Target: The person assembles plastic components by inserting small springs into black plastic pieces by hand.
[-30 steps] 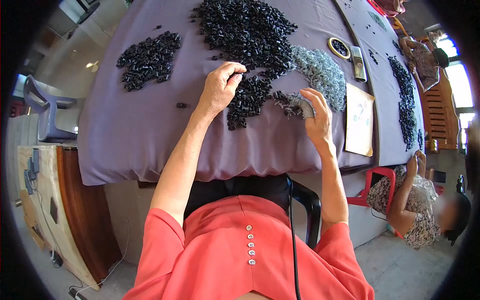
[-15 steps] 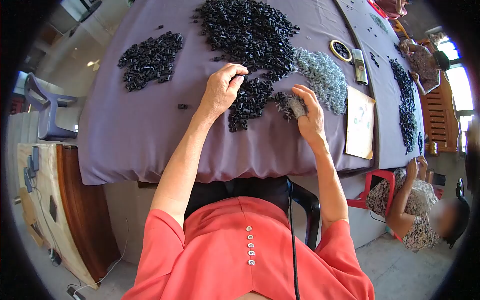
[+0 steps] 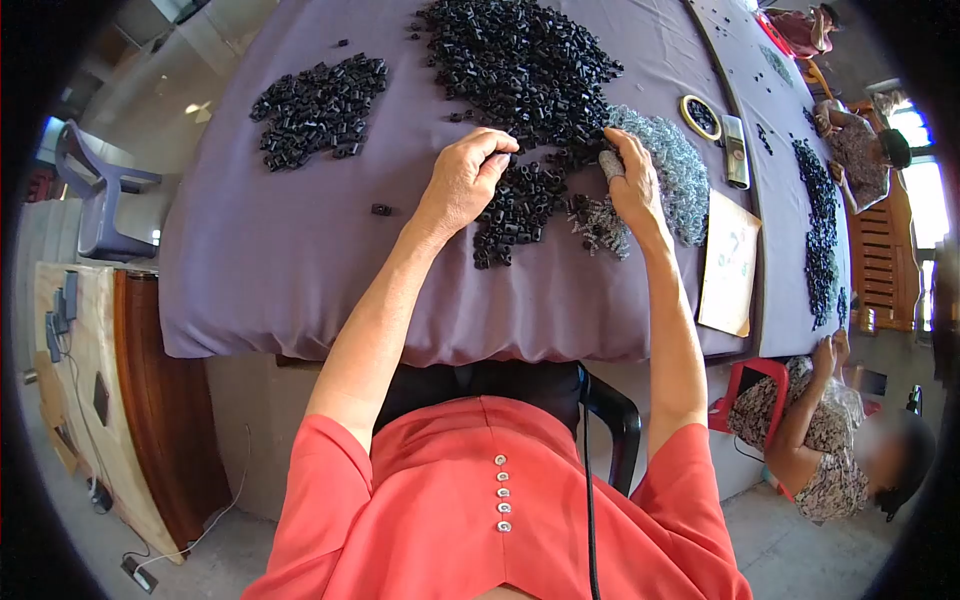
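Note:
My left hand (image 3: 467,182) is closed in a pinch, with a small black plastic piece (image 3: 513,156) at the fingertips. It is over the left edge of a small heap of black plastic pieces (image 3: 520,205). My right hand (image 3: 634,188) has its index finger stretched to the edge of the large black heap (image 3: 520,60), the thumb apart from it. A grey wrap (image 3: 611,165) covers that thumb. Under and beside this hand lie small clear pieces (image 3: 600,225), some mixed with black ones. A larger mound of clear pieces (image 3: 680,170) is just to its right.
A separate black heap (image 3: 320,110) and one loose black piece (image 3: 381,210) lie on the left. A tape roll (image 3: 701,117), a flat case (image 3: 736,152) and a cardboard sheet (image 3: 729,262) are at right. Other people (image 3: 825,440) sit along the table's right side.
My right hand has moved up and away from the small clear pieces to the large black heap. My left hand stays pinched beside the small heap. The view has shifted slightly.

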{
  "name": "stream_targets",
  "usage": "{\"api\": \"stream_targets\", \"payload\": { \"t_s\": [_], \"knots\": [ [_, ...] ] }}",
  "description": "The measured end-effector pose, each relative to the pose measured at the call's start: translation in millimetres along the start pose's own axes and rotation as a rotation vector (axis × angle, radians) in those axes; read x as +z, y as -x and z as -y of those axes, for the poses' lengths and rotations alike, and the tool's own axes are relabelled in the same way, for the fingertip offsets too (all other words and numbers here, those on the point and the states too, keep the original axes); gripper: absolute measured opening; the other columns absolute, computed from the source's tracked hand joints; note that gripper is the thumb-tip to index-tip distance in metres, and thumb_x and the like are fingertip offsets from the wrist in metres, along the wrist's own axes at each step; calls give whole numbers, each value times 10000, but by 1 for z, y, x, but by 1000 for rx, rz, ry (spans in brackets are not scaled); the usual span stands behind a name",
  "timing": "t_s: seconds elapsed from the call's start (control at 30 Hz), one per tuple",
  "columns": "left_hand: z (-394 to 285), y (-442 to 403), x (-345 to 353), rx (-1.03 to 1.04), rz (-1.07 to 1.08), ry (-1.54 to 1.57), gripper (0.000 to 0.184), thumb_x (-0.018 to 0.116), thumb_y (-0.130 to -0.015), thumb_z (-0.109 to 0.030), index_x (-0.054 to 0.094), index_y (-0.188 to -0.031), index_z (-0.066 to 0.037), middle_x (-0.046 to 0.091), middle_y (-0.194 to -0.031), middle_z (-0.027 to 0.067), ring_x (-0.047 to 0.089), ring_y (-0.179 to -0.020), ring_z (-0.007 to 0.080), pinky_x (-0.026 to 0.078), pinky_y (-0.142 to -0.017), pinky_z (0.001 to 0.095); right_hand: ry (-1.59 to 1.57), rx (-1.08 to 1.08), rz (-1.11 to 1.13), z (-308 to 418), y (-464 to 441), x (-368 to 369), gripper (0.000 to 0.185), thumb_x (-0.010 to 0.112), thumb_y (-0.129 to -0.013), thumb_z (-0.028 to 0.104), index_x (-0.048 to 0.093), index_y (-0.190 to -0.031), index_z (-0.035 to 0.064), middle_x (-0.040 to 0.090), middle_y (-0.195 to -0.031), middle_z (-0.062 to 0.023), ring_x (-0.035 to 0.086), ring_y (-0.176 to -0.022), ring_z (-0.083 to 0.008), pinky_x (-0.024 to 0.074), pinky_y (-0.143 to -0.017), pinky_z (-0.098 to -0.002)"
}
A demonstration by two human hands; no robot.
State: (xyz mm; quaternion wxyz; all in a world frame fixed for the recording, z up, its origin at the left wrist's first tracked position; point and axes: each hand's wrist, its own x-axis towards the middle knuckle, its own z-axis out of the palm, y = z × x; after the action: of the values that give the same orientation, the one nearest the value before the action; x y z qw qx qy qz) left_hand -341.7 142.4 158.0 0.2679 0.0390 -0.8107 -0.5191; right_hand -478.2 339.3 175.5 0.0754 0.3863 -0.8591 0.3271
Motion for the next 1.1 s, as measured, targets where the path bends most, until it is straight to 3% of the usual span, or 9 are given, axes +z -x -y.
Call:
{"api": "stream_targets", "payload": {
  "t_s": [0.2,0.33,0.43,0.6,0.73,0.83,0.93,1.03,1.1],
  "knots": [
    [-1,0,0,2,-1,-13,139,559,-817,3,611,-945,-3,637,-991,94,609,-938,198,463,-843,286,-134,35,83,15,16,-10,430,451,-687,-70,564,-1094,13,573,-1104,-157,519,-1068,-322,380,-953,-363],
    [1,-1,1,6,0,-21,140,561,-819,-2,613,-949,-5,639,-992,93,609,-941,196,464,-841,288,-209,25,2,17,21,-6,457,429,-659,-96,571,-1079,15,605,-1005,-157,568,-1003,-298,422,-902,-350],
    [1,0,0,17,-4,-28,143,562,-820,-2,613,-954,-7,639,-993,93,608,-942,193,464,-838,285,-248,78,82,25,25,-9,475,427,-645,-108,572,-1078,19,603,-1022,-151,567,-1012,-289,422,-901,-344],
    [3,-1,0,3,2,-9,147,559,-823,2,616,-958,-10,640,-995,88,605,-938,175,462,-833,274,-184,17,-51,23,38,-20,496,420,-633,-128,571,-1083,16,578,-1098,-147,543,-1064,-304,403,-932,-335],
    [3,-1,4,64,-55,16,128,558,-802,-3,610,-920,-2,635,-906,116,619,-828,238,476,-743,304,-239,115,-87,14,55,-21,529,402,-618,-140,562,-1097,15,563,-1129,-147,516,-1107,-314,385,-961,-343],
    [1,0,3,48,-41,11,138,556,-808,-8,609,-935,-6,635,-922,115,619,-838,229,475,-746,298,-164,47,-89,17,59,-16,461,460,-688,-108,549,-1120,25,547,-1154,-144,501,-1118,-312,376,-967,-356],
    [2,0,1,7,7,-19,163,556,-820,12,617,-968,-17,638,-986,68,598,-910,143,460,-808,255,-163,44,-58,32,57,-6,398,498,-766,-60,537,-1150,36,537,-1160,-151,489,-1120,-324,374,-966,-366],
    [3,1,2,68,-39,-4,149,557,-809,-6,612,-947,-12,638,-931,109,620,-844,220,475,-757,293,-266,38,-78,37,51,-5,374,493,-797,-50,537,-1157,40,560,-1143,-142,516,-1102,-300,381,-958,-349],
    [2,2,-1,25,-10,-3,156,557,-817,6,616,-960,-18,636,-976,78,602,-892,165,462,-795,266,-348,118,-131,35,49,-4,370,479,-802,-56,538,-1155,38,574,-1129,-136,532,-1093,-278,382,-955,-337]
  ]
}}
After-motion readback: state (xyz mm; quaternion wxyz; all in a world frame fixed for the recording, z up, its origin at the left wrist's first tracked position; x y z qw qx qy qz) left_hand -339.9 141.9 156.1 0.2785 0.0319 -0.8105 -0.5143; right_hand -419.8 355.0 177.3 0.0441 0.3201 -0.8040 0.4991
